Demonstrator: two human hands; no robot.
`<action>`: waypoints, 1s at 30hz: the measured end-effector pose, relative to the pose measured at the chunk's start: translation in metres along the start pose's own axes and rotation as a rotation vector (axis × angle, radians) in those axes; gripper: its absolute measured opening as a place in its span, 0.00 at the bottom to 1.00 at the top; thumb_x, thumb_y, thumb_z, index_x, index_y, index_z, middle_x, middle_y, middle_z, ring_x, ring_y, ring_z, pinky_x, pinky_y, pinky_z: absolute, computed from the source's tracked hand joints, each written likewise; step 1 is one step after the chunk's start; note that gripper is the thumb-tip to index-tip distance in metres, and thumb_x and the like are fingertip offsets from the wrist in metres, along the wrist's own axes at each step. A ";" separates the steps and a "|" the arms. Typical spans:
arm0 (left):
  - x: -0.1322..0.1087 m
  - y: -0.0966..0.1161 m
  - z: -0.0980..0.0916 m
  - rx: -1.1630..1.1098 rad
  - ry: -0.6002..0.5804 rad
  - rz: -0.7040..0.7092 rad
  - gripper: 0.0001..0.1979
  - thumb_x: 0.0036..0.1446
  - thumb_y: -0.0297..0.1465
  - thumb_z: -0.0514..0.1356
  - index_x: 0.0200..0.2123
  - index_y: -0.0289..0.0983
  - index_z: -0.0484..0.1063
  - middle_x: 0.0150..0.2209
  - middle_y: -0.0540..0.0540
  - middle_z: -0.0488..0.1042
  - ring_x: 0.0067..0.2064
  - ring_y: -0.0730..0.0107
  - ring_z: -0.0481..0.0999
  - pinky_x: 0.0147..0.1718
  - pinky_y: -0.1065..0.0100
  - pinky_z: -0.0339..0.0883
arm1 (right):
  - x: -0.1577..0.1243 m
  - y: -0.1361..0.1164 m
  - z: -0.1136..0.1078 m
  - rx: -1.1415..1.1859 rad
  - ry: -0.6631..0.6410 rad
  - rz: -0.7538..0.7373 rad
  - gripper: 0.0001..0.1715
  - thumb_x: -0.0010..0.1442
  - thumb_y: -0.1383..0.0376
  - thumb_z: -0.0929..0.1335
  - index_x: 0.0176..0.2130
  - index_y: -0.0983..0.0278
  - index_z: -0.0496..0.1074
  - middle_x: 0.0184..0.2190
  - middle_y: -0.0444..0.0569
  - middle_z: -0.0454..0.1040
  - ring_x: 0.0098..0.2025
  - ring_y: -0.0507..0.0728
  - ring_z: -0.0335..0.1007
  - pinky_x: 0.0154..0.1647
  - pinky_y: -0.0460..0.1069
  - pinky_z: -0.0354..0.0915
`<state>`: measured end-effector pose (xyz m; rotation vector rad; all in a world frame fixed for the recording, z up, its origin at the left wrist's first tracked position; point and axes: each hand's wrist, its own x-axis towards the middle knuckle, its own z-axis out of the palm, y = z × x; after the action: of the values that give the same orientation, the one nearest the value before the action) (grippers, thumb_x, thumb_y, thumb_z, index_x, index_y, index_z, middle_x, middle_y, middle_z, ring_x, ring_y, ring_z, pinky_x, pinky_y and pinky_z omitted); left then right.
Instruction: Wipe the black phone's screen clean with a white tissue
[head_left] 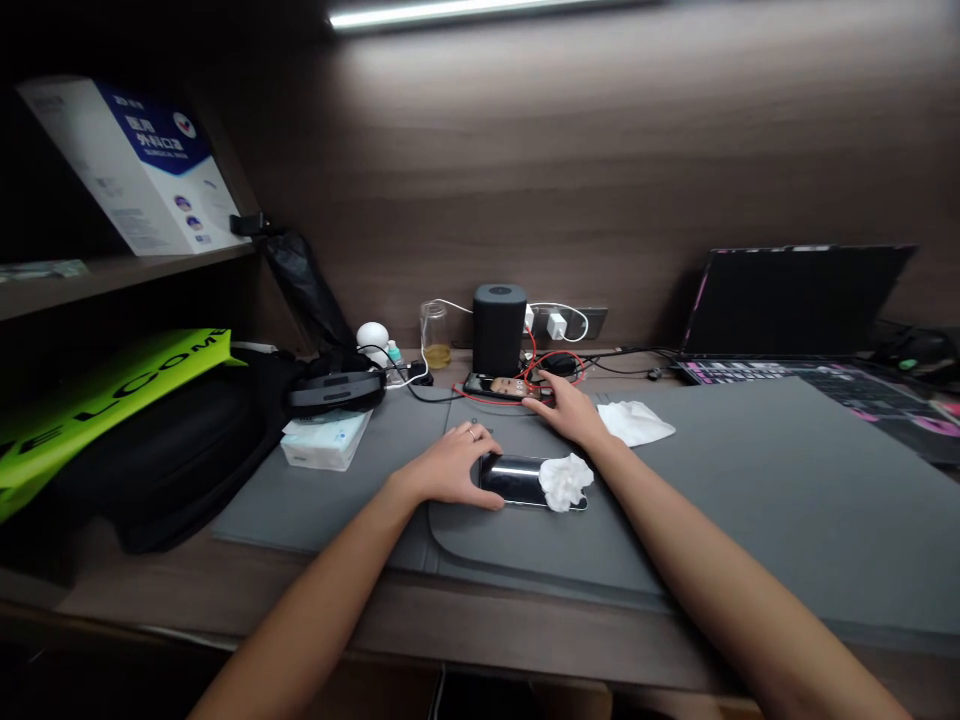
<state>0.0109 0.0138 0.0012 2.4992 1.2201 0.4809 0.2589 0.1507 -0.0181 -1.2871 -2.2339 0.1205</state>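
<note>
A dark-screened smartphone (514, 481) lies on the grey desk mat, and a crumpled white tissue (565, 482) rests over its right end. My left hand (454, 465), with a ring on one finger, grips that phone's left end between thumb and fingers. Farther back, a second phone (495, 385) has its screen lit. The thumb and fingers of my right hand (568, 408) close around this phone's right end, beside a red cable (534, 350). Another white tissue (637, 423) lies flat to the right of my right wrist.
A black cylindrical speaker (499, 330) stands behind the lit phone, beside a glass jar (435, 335) and white chargers (556, 326). At the left are a tissue pack (328, 440) and a black headset (336, 390). An open laptop (795, 305) stands at the right.
</note>
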 end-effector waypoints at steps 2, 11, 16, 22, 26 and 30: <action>0.000 -0.001 0.000 0.000 -0.003 0.002 0.31 0.47 0.49 0.70 0.52 0.41 0.71 0.50 0.42 0.69 0.53 0.52 0.68 0.54 0.54 0.64 | -0.002 0.000 -0.002 -0.006 -0.004 -0.013 0.40 0.62 0.46 0.68 0.64 0.64 0.62 0.61 0.61 0.70 0.61 0.70 0.68 0.58 0.62 0.67; 0.001 -0.002 0.001 -0.003 0.012 0.015 0.31 0.46 0.49 0.70 0.51 0.40 0.72 0.48 0.42 0.70 0.53 0.52 0.69 0.54 0.54 0.64 | -0.006 0.001 0.000 -0.033 -0.013 -0.078 0.36 0.62 0.54 0.69 0.64 0.62 0.61 0.62 0.58 0.69 0.62 0.67 0.67 0.59 0.61 0.67; 0.002 -0.005 0.003 0.002 0.023 0.029 0.32 0.46 0.50 0.70 0.51 0.40 0.72 0.49 0.42 0.70 0.53 0.51 0.68 0.54 0.54 0.64 | -0.002 0.004 0.003 -0.065 0.020 -0.064 0.32 0.65 0.56 0.65 0.65 0.63 0.60 0.61 0.61 0.69 0.59 0.69 0.69 0.57 0.62 0.68; 0.002 -0.005 0.003 0.010 0.017 0.014 0.32 0.46 0.50 0.70 0.51 0.41 0.72 0.49 0.42 0.70 0.54 0.52 0.68 0.54 0.55 0.64 | -0.001 -0.001 0.004 -0.106 0.012 -0.034 0.31 0.65 0.57 0.64 0.64 0.65 0.61 0.60 0.62 0.69 0.57 0.69 0.71 0.54 0.62 0.70; 0.001 -0.004 0.002 0.007 0.018 0.018 0.32 0.47 0.50 0.70 0.51 0.41 0.72 0.49 0.42 0.70 0.53 0.52 0.68 0.54 0.55 0.64 | -0.005 -0.008 -0.013 -0.114 -0.033 -0.058 0.31 0.63 0.58 0.66 0.62 0.64 0.64 0.61 0.61 0.68 0.56 0.70 0.71 0.52 0.62 0.71; 0.001 -0.002 0.000 -0.003 0.018 0.014 0.31 0.47 0.50 0.70 0.51 0.42 0.71 0.49 0.43 0.69 0.53 0.52 0.68 0.54 0.55 0.64 | -0.029 -0.018 -0.048 -0.092 -0.079 -0.140 0.25 0.63 0.56 0.66 0.58 0.59 0.70 0.57 0.55 0.73 0.53 0.67 0.73 0.52 0.60 0.71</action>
<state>0.0096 0.0157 0.0002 2.5072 1.2084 0.5090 0.2797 0.1080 0.0163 -1.1868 -2.4144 0.0164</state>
